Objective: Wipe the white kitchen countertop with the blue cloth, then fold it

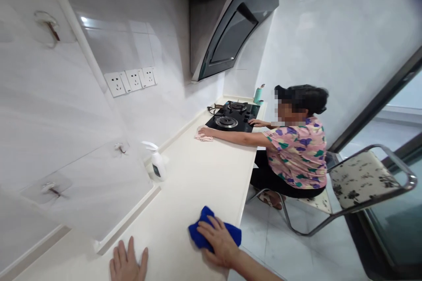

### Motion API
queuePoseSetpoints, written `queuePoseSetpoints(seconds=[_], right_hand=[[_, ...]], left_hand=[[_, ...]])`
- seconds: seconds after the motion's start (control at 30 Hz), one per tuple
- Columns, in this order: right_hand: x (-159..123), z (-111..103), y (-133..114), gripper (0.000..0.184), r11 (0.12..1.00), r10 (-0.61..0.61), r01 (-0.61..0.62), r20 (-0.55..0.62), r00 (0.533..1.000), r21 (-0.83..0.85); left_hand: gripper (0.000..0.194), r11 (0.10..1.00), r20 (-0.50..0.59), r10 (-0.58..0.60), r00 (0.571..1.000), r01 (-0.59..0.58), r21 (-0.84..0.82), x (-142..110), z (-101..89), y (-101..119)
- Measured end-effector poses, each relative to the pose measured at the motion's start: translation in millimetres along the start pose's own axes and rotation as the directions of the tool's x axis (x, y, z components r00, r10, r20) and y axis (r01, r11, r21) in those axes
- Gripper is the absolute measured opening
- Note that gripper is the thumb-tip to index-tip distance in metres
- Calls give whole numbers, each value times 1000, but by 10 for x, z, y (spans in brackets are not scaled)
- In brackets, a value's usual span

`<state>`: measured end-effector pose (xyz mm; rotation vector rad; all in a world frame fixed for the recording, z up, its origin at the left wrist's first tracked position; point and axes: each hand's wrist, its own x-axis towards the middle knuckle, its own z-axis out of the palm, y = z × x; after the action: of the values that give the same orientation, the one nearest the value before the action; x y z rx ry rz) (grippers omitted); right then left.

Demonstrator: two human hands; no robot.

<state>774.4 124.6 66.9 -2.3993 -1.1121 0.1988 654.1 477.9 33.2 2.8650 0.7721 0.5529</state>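
Observation:
On the pale countertop [174, 193], a blue cloth [197, 232] lies bunched near the front edge. My right hand [221, 242] presses down on it from above, fingers over the fabric and part of the cloth hidden under the palm. My left hand [128, 267] rests flat on the counter at the lower left, fingers spread and holding nothing. A white spray bottle [158, 164] stands upright against the wall, ahead of both hands and touching neither.
A co-worker [296, 149] sits on a metal-framed chair [362, 180] at the right, one hand on a pink cloth [204, 137] beside the black gas stove [234, 116]. A range hood [237, 30] slants overhead. Wall sockets [133, 80] and hooks [49, 189] are on the left.

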Motion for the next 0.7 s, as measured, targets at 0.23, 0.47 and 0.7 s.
queuePoseSetpoints(seconds=[0.23,0.47,0.7], right_hand=[[449,-74,382,65,952,213,-242,-159,964,-188],[1108,-85,529,58,898,232,-304,-247,941,-317],[2096,-105,663,56,933,185,-234,-192,964,-275]], left_hand=[[73,999,-108,30,994,-25,48,-62,-40,105],[67,1000,-93,20,995,-18,23,-63,-64,129],[68,999,-36,-35,999,36,25,-87,-58,101]])
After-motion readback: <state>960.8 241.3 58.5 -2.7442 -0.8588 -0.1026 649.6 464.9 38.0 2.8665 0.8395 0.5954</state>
